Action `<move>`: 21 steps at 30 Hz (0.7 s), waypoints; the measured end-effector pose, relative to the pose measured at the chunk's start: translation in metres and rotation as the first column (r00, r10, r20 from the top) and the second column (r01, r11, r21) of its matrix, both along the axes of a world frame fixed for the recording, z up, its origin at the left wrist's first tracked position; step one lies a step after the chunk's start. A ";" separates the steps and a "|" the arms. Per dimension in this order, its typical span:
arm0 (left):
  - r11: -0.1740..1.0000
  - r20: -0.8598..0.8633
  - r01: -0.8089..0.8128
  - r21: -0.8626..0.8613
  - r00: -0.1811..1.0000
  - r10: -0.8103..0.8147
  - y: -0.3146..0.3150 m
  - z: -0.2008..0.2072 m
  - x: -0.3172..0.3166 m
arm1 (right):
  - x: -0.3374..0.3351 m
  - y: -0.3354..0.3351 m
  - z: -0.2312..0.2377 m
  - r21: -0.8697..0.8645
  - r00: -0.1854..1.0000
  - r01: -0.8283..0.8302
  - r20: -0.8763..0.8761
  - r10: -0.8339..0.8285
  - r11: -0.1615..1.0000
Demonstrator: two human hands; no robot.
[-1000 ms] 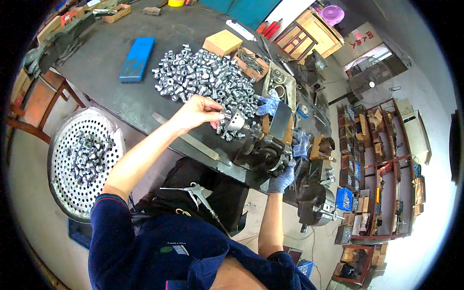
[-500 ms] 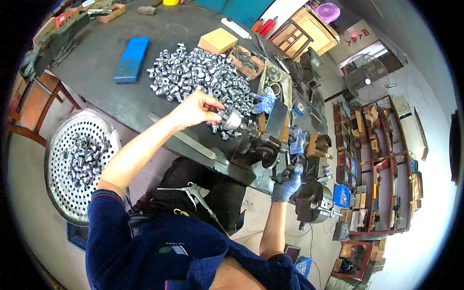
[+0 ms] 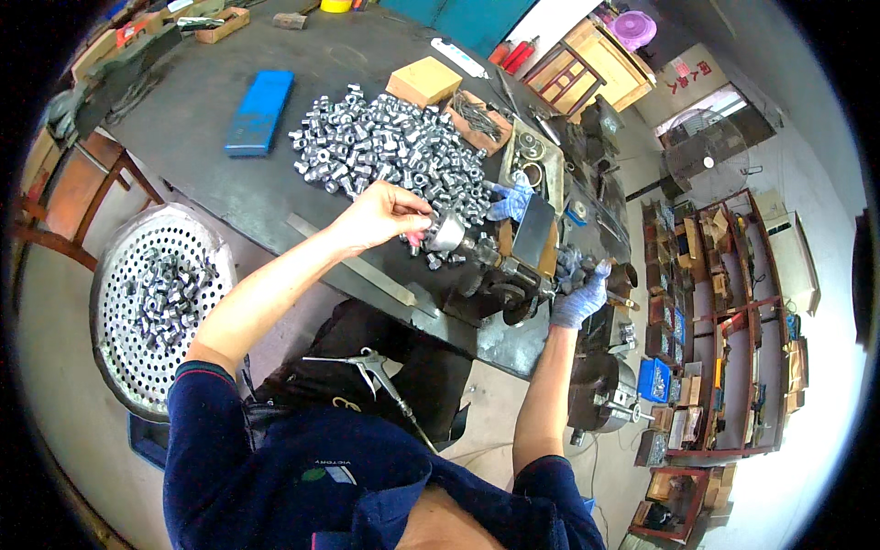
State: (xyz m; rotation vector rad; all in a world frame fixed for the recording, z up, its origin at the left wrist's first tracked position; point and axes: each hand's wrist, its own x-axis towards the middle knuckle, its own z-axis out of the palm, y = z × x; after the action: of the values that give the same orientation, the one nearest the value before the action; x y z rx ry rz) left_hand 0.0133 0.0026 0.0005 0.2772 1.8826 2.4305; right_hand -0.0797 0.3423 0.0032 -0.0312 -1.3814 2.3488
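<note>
My bare left hand [image 3: 383, 218] is closed in a pinch at the face of a round metal chuck [image 3: 446, 231]. Whatever the fingertips hold is hidden, and a small red spot shows just below them. The chuck belongs to a small bench machine [image 3: 502, 286] at the table's near edge. On its right end, my right hand [image 3: 582, 301], in a greyish glove with dark fingers, is closed around a dark handle mostly covered by the fingers. Behind the left hand lies a big heap of shiny metal fittings [image 3: 390, 142], with a few loose ones beside the chuck.
A perforated round tray [image 3: 115, 321] with more fittings stands at left. On the table lie a blue block [image 3: 259, 115], a yellow block [image 3: 423, 81], a blue glove [image 3: 513, 197] and a flat metal bar [image 3: 376, 278]. An air gun [image 3: 374, 367] rests across my lap. Shelving [image 3: 724, 321] stands right.
My right hand has moved up and away from me, toward the far side of the machine's right end. My left hand stays pinched at the chuck. The view has shifted slightly.
</note>
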 end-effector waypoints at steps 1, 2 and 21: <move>1.000 -0.017 -0.018 -0.008 1.000 0.018 0.001 -0.001 0.000 | 0.001 -0.004 0.000 0.004 0.999 0.042 -0.020 -0.042 0.999; 0.999 -0.034 -0.036 -0.015 0.999 0.035 0.002 -0.002 0.001 | 0.000 0.000 0.002 0.028 0.995 -0.001 0.101 -0.002 1.000; 0.997 -0.071 -0.079 0.003 0.994 0.079 0.012 -0.008 -0.003 | 0.013 0.033 -0.114 -0.062 0.954 -0.189 0.227 0.198 0.980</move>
State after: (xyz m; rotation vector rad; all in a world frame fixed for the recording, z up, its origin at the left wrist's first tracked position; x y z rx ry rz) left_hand 0.0107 0.0141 -0.0072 0.2982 1.9583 2.5040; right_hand -0.0663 0.3751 -0.1106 -0.1959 -1.5063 2.6038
